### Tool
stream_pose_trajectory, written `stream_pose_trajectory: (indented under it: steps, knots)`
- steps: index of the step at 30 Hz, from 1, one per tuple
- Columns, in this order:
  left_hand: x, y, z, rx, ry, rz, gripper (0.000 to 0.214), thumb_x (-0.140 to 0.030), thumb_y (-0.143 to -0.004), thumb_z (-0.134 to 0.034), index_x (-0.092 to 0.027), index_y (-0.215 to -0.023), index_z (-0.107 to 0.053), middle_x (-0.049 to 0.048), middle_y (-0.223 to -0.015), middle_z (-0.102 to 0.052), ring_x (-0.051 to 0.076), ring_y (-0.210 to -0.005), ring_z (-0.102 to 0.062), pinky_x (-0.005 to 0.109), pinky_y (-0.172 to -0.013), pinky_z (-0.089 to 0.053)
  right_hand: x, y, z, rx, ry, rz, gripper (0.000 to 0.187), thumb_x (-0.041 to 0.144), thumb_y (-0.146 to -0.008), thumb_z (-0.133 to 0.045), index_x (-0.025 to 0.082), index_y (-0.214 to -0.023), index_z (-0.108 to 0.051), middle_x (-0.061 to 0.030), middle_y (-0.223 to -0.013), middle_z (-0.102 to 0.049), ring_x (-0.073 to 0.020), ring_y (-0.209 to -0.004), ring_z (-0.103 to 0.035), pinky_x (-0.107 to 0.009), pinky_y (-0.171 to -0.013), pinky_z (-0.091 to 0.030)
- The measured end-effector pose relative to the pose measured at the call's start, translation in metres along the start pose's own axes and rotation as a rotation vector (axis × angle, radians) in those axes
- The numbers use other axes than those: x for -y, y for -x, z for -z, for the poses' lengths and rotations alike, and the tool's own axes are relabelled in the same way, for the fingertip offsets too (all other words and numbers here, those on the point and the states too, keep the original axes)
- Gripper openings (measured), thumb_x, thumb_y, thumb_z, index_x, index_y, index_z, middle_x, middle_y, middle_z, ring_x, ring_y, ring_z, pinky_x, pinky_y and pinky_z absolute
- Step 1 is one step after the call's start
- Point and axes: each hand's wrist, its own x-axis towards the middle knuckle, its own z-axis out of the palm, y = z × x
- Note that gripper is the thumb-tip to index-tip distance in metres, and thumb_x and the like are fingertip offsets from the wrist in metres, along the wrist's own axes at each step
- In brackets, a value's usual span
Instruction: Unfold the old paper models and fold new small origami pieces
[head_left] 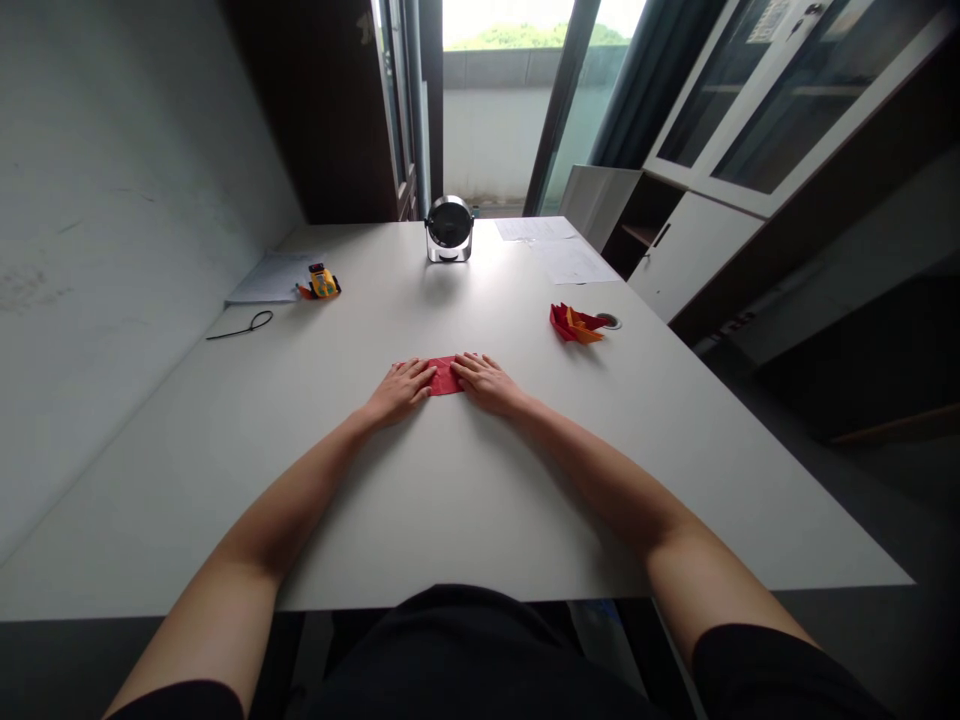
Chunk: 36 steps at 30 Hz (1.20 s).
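A folded piece of red paper (445, 376) lies flat on the white table (450, 480) in front of me. My left hand (401, 389) rests on its left end with the fingers stretched out flat. My right hand (487, 382) lies on its right end, fingers also flat and pressing down. Both hands cover most of the paper, so only its middle strip shows between them.
Folded red and orange paper pieces (576, 324) sit to the right. A small black fan (449, 229) stands at the far middle. A yellow toy (323, 283), papers (271, 277) and a black cable (244, 326) lie far left. More sheets (559, 248) lie far right.
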Motion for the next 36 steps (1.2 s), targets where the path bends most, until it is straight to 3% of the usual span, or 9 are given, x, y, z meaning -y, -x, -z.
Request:
stream_pose_trajectory:
  steps: [4, 9, 17, 21, 24, 27, 30, 33, 36]
  knots:
    - [0.004, 0.002, 0.002, -0.096, -0.024, 0.131, 0.056, -0.045, -0.101, -0.037, -0.026, -0.154, -0.042, 0.0078, -0.166, -0.031, 0.031, -0.154, -0.025, 0.054, -0.124, -0.02, -0.005, 0.0, -0.003, 0.049, 0.001, -0.026, 0.053, 0.042, -0.106, -0.028, 0.025, -0.155, -0.042, -0.0063, -0.164, -0.034, -0.0268, -0.153, -0.028, -0.048, -0.125, -0.023]
    - [0.013, 0.002, 0.001, -0.265, 0.004, 0.327, 0.074, -0.053, -0.093, -0.053, -0.019, -0.157, -0.035, 0.0165, -0.162, -0.036, 0.035, -0.15, -0.031, 0.053, -0.123, -0.026, -0.008, 0.0, -0.002, 0.035, -0.003, -0.042, 0.054, 0.049, -0.105, -0.033, 0.028, -0.155, -0.043, -0.005, -0.164, -0.035, -0.0262, -0.153, -0.028, -0.046, -0.125, -0.022]
    - [0.006, 0.004, 0.01, -0.435, 0.1, 0.103, 0.079, -0.031, -0.088, -0.064, -0.022, -0.158, -0.03, 0.0152, -0.15, -0.048, 0.032, -0.134, -0.051, 0.047, -0.112, -0.043, -0.007, 0.0, -0.002, 0.011, -0.025, -0.05, 0.051, 0.046, -0.104, -0.041, 0.029, -0.153, -0.046, -0.0063, -0.162, -0.038, -0.0266, -0.152, -0.031, -0.049, -0.124, -0.025]
    - [-0.001, 0.006, 0.013, -0.342, 0.084, 0.02, 0.075, -0.026, -0.092, -0.056, -0.025, -0.161, -0.025, 0.0117, -0.136, -0.062, 0.028, -0.122, -0.06, 0.045, -0.106, -0.047, -0.004, 0.001, 0.002, 0.0, -0.027, -0.058, 0.05, 0.045, -0.104, -0.042, 0.029, -0.151, -0.048, -0.0068, -0.162, -0.039, -0.0271, -0.151, -0.032, -0.049, -0.123, -0.026]
    - [-0.002, 0.004, 0.012, -0.229, 0.091, -0.021, 0.065, -0.032, -0.096, -0.052, -0.026, -0.158, -0.033, 0.01, -0.137, -0.064, 0.026, -0.125, -0.06, 0.042, -0.109, -0.045, -0.003, 0.001, 0.005, -0.038, -0.048, -0.065, 0.046, 0.044, -0.105, -0.04, 0.028, -0.145, -0.054, -0.0064, -0.157, -0.045, -0.026, -0.149, -0.037, -0.046, -0.121, -0.03]
    - [-0.001, 0.003, 0.009, -0.07, 0.065, -0.116, 0.059, -0.047, -0.099, -0.046, -0.026, -0.154, -0.042, 0.0093, -0.157, -0.047, 0.027, -0.145, -0.043, 0.045, -0.121, -0.03, -0.001, 0.0, 0.006, -0.103, -0.057, -0.105, 0.042, 0.043, -0.105, -0.038, 0.025, -0.136, -0.062, -0.0076, -0.15, -0.054, -0.0241, -0.143, -0.044, -0.043, -0.118, -0.034]
    - [0.0, 0.005, 0.008, 0.05, 0.037, -0.156, 0.069, -0.058, -0.1, -0.038, -0.024, -0.16, -0.03, 0.0085, -0.167, -0.026, 0.027, -0.155, -0.023, 0.049, -0.127, -0.014, 0.003, 0.0, 0.005, -0.138, -0.019, -0.12, 0.044, 0.042, -0.105, -0.039, 0.022, -0.137, -0.06, -0.01, -0.153, -0.05, -0.0257, -0.145, -0.041, -0.046, -0.12, -0.03]
    - [0.0, 0.007, 0.008, 0.089, 0.028, -0.17, 0.076, -0.063, -0.1, -0.036, -0.023, -0.163, -0.021, 0.0083, -0.169, -0.017, 0.025, -0.158, -0.015, 0.047, -0.127, -0.008, 0.008, 0.0, 0.005, -0.138, 0.033, -0.066, 0.046, 0.039, -0.105, -0.038, 0.023, -0.145, -0.055, -0.0092, -0.157, -0.046, -0.0272, -0.15, -0.033, -0.05, -0.124, -0.021]
    - [-0.002, 0.008, 0.009, 0.095, 0.037, -0.159, 0.074, -0.063, -0.1, -0.035, -0.025, -0.163, -0.022, 0.0069, -0.17, -0.015, 0.025, -0.158, -0.013, 0.046, -0.128, -0.006, 0.008, 0.0, 0.005, -0.134, 0.066, -0.089, 0.043, 0.039, -0.105, -0.038, 0.025, -0.138, -0.061, -0.0088, -0.157, -0.046, -0.0301, -0.151, -0.031, -0.054, -0.123, -0.019]
